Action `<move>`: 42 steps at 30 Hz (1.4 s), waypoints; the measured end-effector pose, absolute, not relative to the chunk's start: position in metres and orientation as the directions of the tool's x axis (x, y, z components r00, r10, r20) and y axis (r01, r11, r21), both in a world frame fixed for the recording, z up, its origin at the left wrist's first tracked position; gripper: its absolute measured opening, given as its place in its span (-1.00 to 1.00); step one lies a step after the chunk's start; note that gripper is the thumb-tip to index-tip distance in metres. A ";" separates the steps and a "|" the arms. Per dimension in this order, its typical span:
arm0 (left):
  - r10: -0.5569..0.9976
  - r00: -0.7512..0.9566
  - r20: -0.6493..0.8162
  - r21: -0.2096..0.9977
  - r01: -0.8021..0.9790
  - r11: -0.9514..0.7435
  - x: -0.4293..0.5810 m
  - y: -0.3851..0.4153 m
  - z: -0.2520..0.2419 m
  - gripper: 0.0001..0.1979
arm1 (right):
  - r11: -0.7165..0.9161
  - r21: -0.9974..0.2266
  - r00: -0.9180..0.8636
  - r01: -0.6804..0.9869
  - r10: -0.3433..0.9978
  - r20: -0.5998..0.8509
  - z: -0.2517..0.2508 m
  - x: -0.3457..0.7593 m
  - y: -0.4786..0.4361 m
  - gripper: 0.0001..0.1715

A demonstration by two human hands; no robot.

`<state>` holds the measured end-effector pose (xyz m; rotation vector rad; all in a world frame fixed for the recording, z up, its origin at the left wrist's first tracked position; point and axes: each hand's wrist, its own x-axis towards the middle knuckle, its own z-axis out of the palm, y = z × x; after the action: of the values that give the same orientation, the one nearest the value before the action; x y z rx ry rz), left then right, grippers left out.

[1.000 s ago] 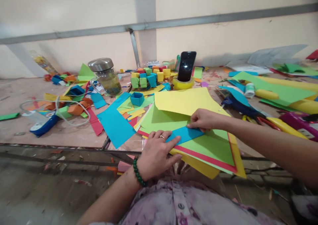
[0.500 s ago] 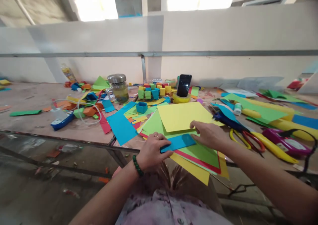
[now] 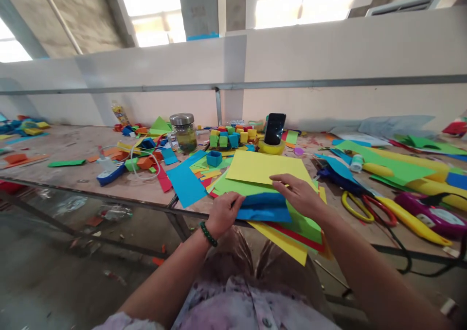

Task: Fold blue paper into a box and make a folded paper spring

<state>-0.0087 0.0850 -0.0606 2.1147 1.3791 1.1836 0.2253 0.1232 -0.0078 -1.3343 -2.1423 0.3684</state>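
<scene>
A creased strip of blue paper (image 3: pixel 264 207) lies partly unfolded over a stack of coloured sheets at the table's front edge. My left hand (image 3: pixel 223 214), with a green bead bracelet on the wrist, pinches its left end between thumb and fingers. Just above the strip's right end is my right hand (image 3: pixel 301 196), its fingers stretched out over a yellow sheet (image 3: pixel 268 167) and holding nothing that I can see. Under the strip are a green sheet (image 3: pixel 304 220), a red one and another yellow sheet that juts past the edge.
Beyond the stack stand a small blue paper box (image 3: pixel 214 159), several coloured paper cubes (image 3: pixel 233 138), a glass jar (image 3: pixel 183 133) and a phone (image 3: pixel 275 128) propped in a tape roll (image 3: pixel 270 147). Scissors (image 3: pixel 368 208) and a purple device (image 3: pixel 430 216) lie right. A flat blue sheet (image 3: pixel 187 179) is left.
The blue strip has gone from a narrow folded band to a wider, creased piece. My right fingers have lifted off its right end and shifted up and left. The view has turned slightly left.
</scene>
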 end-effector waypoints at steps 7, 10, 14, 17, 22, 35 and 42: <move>0.867 -0.059 0.495 0.818 0.367 -0.442 0.006 0.070 -0.047 -0.57 | 0.158 -0.945 -0.196 0.287 0.975 0.103 -0.017 0.241 0.079 -0.21; 0.932 -0.040 0.360 0.925 0.142 -0.351 0.011 0.057 -0.038 -0.58 | 0.184 -0.971 -0.112 0.152 0.979 0.168 -0.010 0.240 0.061 -0.17; 0.962 0.250 0.111 0.991 -0.102 -0.088 0.008 0.027 -0.031 -0.57 | 0.227 -0.969 -0.097 0.101 0.971 0.217 -0.001 0.234 0.035 -0.32; 0.868 0.495 -0.028 0.987 -0.122 0.102 0.002 -0.001 -0.031 -0.48 | 0.256 -0.961 -0.189 0.108 0.954 0.233 0.002 0.223 0.011 -0.40; 0.881 0.463 -0.099 0.958 -0.196 0.211 0.003 -0.030 -0.035 -0.52 | 0.349 -0.911 -0.131 0.217 0.936 0.327 -0.007 0.203 -0.022 -0.32; 0.972 0.229 0.050 0.929 -0.367 0.038 0.028 -0.036 -0.042 -0.55 | 0.285 -0.916 -0.044 0.282 0.958 0.284 -0.016 0.196 -0.046 -0.24; 0.936 0.288 -0.200 0.775 -0.538 0.331 0.018 -0.039 -0.030 -0.60 | 0.168 -0.986 -0.077 0.023 0.983 0.166 -0.007 0.208 -0.033 -0.33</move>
<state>0.0182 -0.0389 -0.0304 0.6551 0.7296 1.0834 0.2080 -0.0334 -0.0068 -1.0687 -1.3605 1.1235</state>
